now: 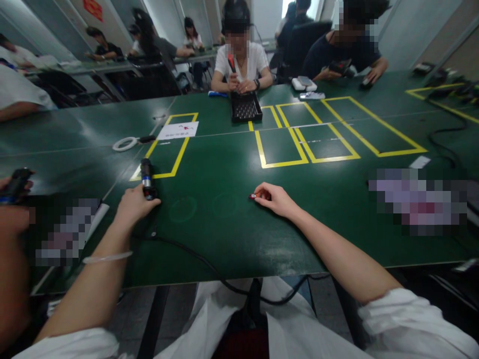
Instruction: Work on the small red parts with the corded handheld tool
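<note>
We grip the near end of a black cylinder [146, 172] beside the yellow tape [164, 175] with our left hand [137, 203], thumb outstretched, while our right hand [275, 199] pinches a small red piece [252, 196] low over the table [209, 154], both forearms reaching forward and slanting inward.

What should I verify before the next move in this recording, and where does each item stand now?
1. Left hand at the black cylinder: ok.
2. Left hand's grip fully closed: cannot tell, the fingers are partly hidden.
3. Right hand holding the small red piece: ok, at the fingertips.
4. Black cylinder clear of the yellow tape: not ok, it overlaps the near line in view.
5. White sheet clear of both hands: ok.
</note>
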A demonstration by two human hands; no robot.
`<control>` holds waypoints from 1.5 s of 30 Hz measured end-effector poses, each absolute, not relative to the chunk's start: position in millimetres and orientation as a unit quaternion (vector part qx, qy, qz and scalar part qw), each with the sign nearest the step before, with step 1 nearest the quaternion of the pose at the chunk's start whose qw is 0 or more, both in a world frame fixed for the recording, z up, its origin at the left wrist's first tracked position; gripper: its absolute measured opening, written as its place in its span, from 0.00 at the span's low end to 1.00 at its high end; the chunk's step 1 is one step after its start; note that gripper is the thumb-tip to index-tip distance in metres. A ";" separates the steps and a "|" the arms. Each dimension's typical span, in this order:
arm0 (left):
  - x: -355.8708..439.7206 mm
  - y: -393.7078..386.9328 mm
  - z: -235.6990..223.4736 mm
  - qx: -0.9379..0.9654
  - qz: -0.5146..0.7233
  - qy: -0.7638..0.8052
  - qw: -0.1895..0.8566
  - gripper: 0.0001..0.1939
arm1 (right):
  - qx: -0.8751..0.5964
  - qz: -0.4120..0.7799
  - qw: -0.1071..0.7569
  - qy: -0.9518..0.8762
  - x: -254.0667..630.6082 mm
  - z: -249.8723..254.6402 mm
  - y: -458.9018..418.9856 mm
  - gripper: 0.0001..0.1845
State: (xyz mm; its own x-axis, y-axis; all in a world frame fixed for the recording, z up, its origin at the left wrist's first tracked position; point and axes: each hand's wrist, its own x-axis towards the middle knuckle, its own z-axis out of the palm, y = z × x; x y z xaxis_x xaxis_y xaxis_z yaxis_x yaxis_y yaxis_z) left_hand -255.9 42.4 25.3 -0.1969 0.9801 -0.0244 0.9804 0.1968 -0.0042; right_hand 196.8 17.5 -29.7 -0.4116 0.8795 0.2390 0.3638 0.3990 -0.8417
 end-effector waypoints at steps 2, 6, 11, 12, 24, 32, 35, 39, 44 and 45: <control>-235.4 38.9 26.0 0.637 -0.010 0.770 0.007 0.35 | -0.412 0.343 0.362 -0.763 196.9 -30.2 18.1 0.06; -183.9 35.0 25.1 0.672 -0.008 0.740 0.004 0.36 | -0.419 0.332 0.370 -0.760 197.2 -28.4 17.9 0.06; -110.9 30.0 20.8 0.732 0.021 0.681 0.002 0.36 | -0.429 0.347 0.366 -0.749 197.4 -26.2 17.7 0.07; -96.7 29.1 20.0 0.745 0.029 0.666 0.007 0.36 | -0.429 0.345 0.370 -0.749 197.7 -26.3 17.9 0.07; 15.8 15.5 3.7 0.849 0.120 0.509 0.072 0.36 | -0.439 0.304 0.388 -0.751 200.9 -31.3 22.2 0.04; 14.8 10.1 1.6 0.848 0.118 0.509 0.083 0.36 | -0.431 0.267 0.375 -0.776 201.2 -30.0 22.0 0.03; 14.3 9.8 -0.4 0.847 0.124 0.510 0.085 0.35 | -0.431 0.259 0.377 -0.778 201.8 -29.6 22.1 0.03; 15.7 7.1 -3.3 0.844 0.129 0.514 0.079 0.34 | -0.417 0.272 0.370 -0.784 203.8 -29.2 22.5 0.02; 22.6 4.2 -1.9 0.843 0.115 0.524 0.039 0.36 | -0.420 0.255 0.377 -0.785 204.7 -28.2 22.7 0.07; 24.9 4.3 -1.3 0.840 0.108 0.530 0.026 0.36 | -0.424 0.247 0.379 -0.784 204.5 -28.0 22.5 0.08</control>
